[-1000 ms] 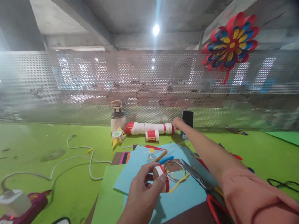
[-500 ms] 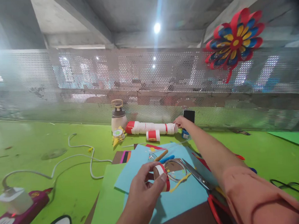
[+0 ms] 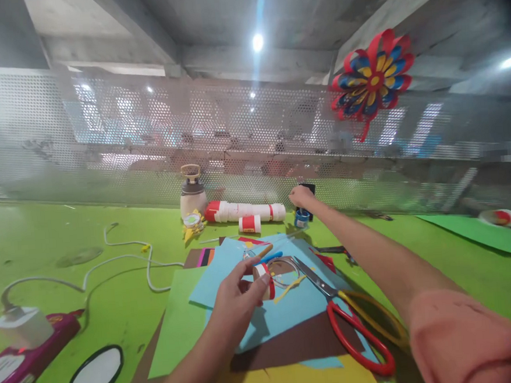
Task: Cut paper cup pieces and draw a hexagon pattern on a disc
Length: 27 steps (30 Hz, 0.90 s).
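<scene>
My left hand (image 3: 235,298) grips a short cardboard tube (image 3: 271,286) wrapped in red and white, its hollow end turned toward me. Beneath it lie light blue paper sheets (image 3: 286,320). My right hand (image 3: 302,196) reaches to the back, directly above a small blue container (image 3: 302,220), with its fingers closed; what they hold is too small to make out. Behind that hand is a dark phone-like object (image 3: 310,189). Left of the container lies a long white tube with red bands (image 3: 250,211), and before it a small red and white roll (image 3: 249,224).
Large scissors (image 3: 359,336) with red and yellow handles rest on the papers. A beige sprayer bottle (image 3: 193,201) stands by the mesh screen (image 3: 157,157). At left are a white cable (image 3: 125,265), a charger (image 3: 23,324) on a purple power strip (image 3: 43,355) and a black-rimmed white oval (image 3: 95,375).
My right hand has moved from the long tube's right end to above the blue container. My left hand still holds the short tube. The view has shifted, showing more of the scissors.
</scene>
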Each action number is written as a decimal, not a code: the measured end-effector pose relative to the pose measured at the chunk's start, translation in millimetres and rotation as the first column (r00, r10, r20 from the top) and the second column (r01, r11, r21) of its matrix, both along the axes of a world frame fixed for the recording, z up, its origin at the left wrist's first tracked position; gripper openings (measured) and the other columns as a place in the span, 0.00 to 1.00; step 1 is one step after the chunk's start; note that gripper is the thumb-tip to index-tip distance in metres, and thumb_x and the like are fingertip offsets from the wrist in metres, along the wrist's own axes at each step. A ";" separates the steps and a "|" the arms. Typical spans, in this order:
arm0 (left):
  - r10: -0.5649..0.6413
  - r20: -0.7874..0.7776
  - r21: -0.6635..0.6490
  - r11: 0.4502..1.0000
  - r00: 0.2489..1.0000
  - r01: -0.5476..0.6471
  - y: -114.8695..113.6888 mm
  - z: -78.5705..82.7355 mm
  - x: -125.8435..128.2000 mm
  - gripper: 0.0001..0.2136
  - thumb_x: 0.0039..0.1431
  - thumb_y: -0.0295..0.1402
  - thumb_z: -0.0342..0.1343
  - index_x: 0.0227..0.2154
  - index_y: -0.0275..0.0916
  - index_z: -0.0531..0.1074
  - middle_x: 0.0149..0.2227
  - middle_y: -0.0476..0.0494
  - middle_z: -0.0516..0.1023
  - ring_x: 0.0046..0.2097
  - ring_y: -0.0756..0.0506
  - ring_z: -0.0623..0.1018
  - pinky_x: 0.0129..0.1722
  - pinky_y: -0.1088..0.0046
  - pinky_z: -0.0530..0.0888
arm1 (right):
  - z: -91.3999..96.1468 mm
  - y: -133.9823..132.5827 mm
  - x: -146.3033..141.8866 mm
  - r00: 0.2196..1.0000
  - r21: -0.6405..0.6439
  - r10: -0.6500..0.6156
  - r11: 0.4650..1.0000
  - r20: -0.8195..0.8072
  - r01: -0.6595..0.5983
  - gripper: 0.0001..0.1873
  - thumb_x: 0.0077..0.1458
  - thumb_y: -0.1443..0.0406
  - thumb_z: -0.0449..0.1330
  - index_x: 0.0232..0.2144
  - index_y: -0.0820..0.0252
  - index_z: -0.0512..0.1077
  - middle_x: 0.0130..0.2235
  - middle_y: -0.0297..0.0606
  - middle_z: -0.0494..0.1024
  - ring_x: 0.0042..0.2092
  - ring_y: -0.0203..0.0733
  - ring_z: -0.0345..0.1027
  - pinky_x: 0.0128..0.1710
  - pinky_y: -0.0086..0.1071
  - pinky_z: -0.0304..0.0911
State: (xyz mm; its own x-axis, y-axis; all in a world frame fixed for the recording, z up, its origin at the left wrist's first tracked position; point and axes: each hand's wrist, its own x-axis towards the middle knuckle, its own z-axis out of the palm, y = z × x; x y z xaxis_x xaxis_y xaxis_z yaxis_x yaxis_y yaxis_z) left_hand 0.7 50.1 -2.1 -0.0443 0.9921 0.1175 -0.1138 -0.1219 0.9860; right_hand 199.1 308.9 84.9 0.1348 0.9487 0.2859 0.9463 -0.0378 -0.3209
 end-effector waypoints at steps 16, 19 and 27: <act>-0.372 0.451 0.000 0.909 0.811 0.417 -20.2 24.5 -8.2 0.16 0.54 0.35 0.61 0.44 0.32 0.75 0.42 0.36 0.79 0.40 0.43 0.80 0.37 0.72 0.76 | -71.3 -276.1 86.2 0.859 -0.333 0.465 0.861 0.214 -0.384 0.20 0.60 0.59 0.57 0.52 0.62 0.70 0.48 0.50 0.73 0.50 0.53 0.67 0.49 0.44 0.61; -0.416 0.454 0.030 0.891 0.788 0.453 -23.9 27.1 -6.5 0.16 0.55 0.34 0.60 0.45 0.32 0.74 0.45 0.34 0.78 0.41 0.40 0.80 0.37 0.70 0.77 | -81.6 -273.8 82.7 0.882 -0.356 0.431 0.868 0.192 -0.346 0.21 0.60 0.59 0.58 0.54 0.60 0.66 0.50 0.45 0.72 0.49 0.49 0.68 0.48 0.47 0.64; -0.414 0.481 0.103 0.902 0.773 0.419 -24.1 29.4 -8.1 0.15 0.58 0.30 0.57 0.49 0.37 0.71 0.49 0.38 0.77 0.38 0.47 0.80 0.32 0.74 0.78 | -94.0 -251.9 82.7 0.955 -0.342 0.296 0.899 0.016 -0.273 0.18 0.62 0.60 0.58 0.52 0.60 0.67 0.51 0.43 0.72 0.47 0.45 0.70 0.46 0.44 0.67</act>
